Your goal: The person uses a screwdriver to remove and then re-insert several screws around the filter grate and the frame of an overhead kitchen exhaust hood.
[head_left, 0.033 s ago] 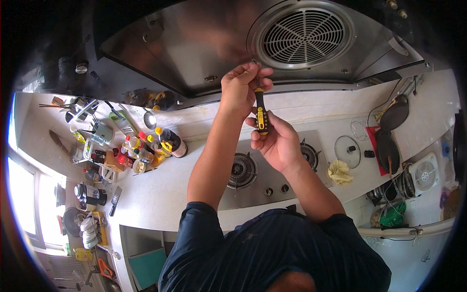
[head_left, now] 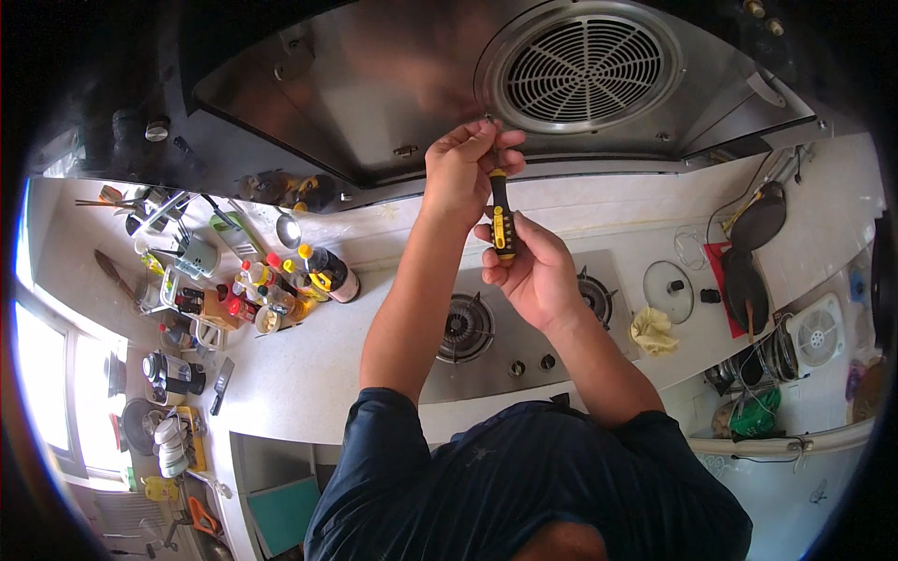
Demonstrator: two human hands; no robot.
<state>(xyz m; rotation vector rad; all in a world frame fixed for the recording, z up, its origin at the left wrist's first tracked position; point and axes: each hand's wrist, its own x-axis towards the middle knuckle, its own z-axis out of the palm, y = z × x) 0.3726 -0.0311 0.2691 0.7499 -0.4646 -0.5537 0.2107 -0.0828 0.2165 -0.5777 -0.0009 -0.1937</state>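
A black-and-yellow screwdriver [head_left: 502, 222] stands lengthwise between my hands, its upper end at the steel underside of the range hood [head_left: 365, 84]. My left hand [head_left: 463, 168] is closed with thumb and fingertips around the upper shaft, partly hiding the tip. Lower down, my right hand [head_left: 533, 266] grips the handle. Just right of the tip is the hood's round slotted grille [head_left: 585, 75]. Below my hands lies the two-burner gas hob [head_left: 482, 374].
Bottles [head_left: 332, 276], utensil holders [head_left: 196, 252] and a cleaver [head_left: 223, 383] line the left counter. A yellow cloth [head_left: 653, 332], glass lid [head_left: 659, 288] and dark pans [head_left: 748, 290] are on the right. A window [head_left: 42, 374] is far left.
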